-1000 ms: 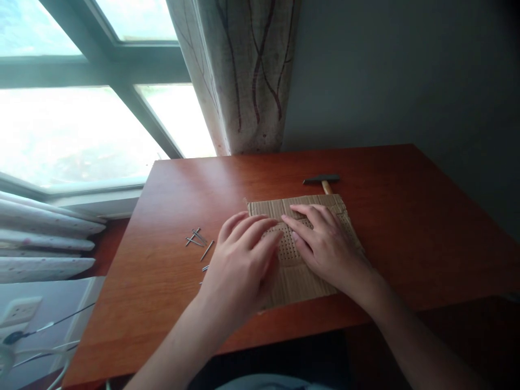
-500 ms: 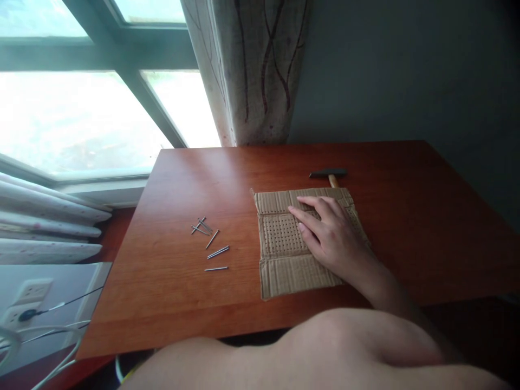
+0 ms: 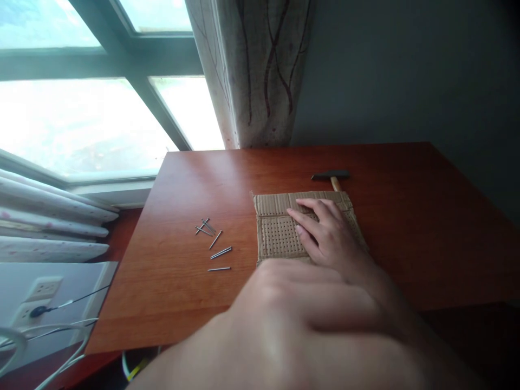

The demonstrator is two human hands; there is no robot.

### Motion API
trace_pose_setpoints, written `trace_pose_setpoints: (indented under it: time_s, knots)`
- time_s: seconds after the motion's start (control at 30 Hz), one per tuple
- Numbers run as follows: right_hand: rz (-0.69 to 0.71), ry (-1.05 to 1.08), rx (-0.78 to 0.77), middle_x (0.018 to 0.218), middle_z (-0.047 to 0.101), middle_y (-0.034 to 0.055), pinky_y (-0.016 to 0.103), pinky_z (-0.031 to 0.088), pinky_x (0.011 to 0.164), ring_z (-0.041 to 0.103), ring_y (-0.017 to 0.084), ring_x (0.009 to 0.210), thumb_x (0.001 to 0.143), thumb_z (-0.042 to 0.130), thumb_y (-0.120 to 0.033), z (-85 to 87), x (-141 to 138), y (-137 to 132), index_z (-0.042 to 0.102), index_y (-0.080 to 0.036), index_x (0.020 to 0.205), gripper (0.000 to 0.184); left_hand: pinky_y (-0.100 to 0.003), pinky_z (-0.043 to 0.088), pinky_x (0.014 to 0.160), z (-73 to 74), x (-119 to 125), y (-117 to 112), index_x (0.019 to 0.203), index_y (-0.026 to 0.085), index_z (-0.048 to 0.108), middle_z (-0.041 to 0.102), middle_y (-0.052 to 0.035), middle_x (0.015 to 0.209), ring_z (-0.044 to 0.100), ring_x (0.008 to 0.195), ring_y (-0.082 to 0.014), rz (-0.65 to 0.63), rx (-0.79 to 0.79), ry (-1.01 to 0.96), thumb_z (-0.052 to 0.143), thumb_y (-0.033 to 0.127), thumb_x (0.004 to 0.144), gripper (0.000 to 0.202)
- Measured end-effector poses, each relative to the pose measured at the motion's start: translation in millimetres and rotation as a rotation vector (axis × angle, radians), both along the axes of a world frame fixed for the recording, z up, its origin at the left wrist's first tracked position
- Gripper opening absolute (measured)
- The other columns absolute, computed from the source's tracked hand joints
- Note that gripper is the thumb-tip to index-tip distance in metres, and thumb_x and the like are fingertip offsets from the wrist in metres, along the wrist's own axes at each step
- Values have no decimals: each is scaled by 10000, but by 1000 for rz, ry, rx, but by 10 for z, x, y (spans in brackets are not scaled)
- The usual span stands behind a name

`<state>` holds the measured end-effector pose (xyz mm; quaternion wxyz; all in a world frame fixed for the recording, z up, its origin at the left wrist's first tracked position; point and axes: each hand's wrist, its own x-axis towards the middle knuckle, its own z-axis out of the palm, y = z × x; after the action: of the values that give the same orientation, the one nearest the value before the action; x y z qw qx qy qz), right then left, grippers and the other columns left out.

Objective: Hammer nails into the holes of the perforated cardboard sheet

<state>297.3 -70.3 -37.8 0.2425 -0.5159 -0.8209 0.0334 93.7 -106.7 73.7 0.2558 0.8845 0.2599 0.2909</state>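
A piece of brown cardboard with a grid of small holes lies on the red-brown wooden table. My right hand rests flat on it, fingers stretched out toward the left. My left hand is raised close to the camera, large and blurred, covering the cardboard's near part; its fingers are smeared. Several loose nails lie on the table left of the cardboard. A hammer with a dark head and wooden handle lies just beyond the cardboard, its handle partly under it.
A window and a patterned curtain stand behind the table; a grey wall is at the right. At lower left are a wall socket with a plug and white cables.
My left hand lifted off the cardboard and came up close to the camera, uncovering the nails. The right hand stayed flat on the cardboard. The view shifted slightly.
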Motion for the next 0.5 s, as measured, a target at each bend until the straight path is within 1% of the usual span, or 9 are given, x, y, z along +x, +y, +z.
trace_pose_setpoints:
  time_s: [0.03,0.07,0.1,0.17,0.23,0.3,0.37,0.43,0.5]
  knots:
    - [-2,-8,-5,1353,614,134,544,508,1027,534,317,1218,995,515,-205,12,-27,-6,682,-225,1338,382,-232,588,706,-57,-38,64,1055,304,759,768,-22,926,711,772,-138,34,-27,1,450,192,1014,331]
    - [-2,-18,-13,1362,611,137,543,508,1028,531,322,1226,998,516,-210,27,-52,-11,682,-215,1341,381,-239,581,711,-146,-98,121,1089,272,748,772,-36,961,715,793,-142,93,-42,10,447,149,996,337]
    - [-1,-27,-24,1368,609,141,541,506,1033,528,325,1235,1003,515,-213,45,-74,-15,681,-203,1344,380,-242,569,706,-261,-182,169,1105,253,737,775,-40,979,717,803,-145,200,-25,51,462,143,985,320]
    - [0,-36,-45,1371,609,149,536,498,1050,522,324,1248,1011,509,-211,81,-103,-19,679,-175,1349,380,-263,542,675,-538,-414,233,1084,238,737,782,-46,988,726,805,-173,455,41,226,508,194,972,259]
    - [3,-28,-54,1363,613,148,527,492,1065,521,316,1249,1017,505,-207,108,-110,-17,677,-162,1352,379,-275,516,654,-813,-686,247,1032,242,743,785,-45,1009,735,822,-200,629,49,447,523,268,974,229]
    - [6,-16,-56,1356,616,145,518,493,1071,522,308,1248,1020,506,-209,123,-103,-14,675,-158,1354,378,-279,493,624,-1026,-922,211,1018,261,747,785,-30,1053,744,848,-216,702,2,617,540,319,967,221]
    - [9,-13,-57,1354,616,144,515,493,1076,525,305,1243,1019,508,-209,130,-94,-11,673,-156,1353,376,-275,476,607,-1155,-1065,145,1023,279,750,781,-14,1054,747,853,-216,709,-75,713,567,367,957,213]
    - [10,-17,-59,1352,617,143,519,494,1076,529,306,1240,1015,513,-207,135,-90,-8,673,-162,1348,373,-271,458,591,-1215,-1112,78,1017,289,753,775,-6,1044,742,839,-207,682,-119,763,575,396,954,217]
    - [13,-21,-61,1348,618,141,519,496,1076,531,305,1238,1009,519,-205,137,-90,-6,670,-167,1348,373,-269,447,591,-1238,-1106,37,1000,291,758,770,-7,1038,734,833,-196,634,-133,779,552,379,967,227]
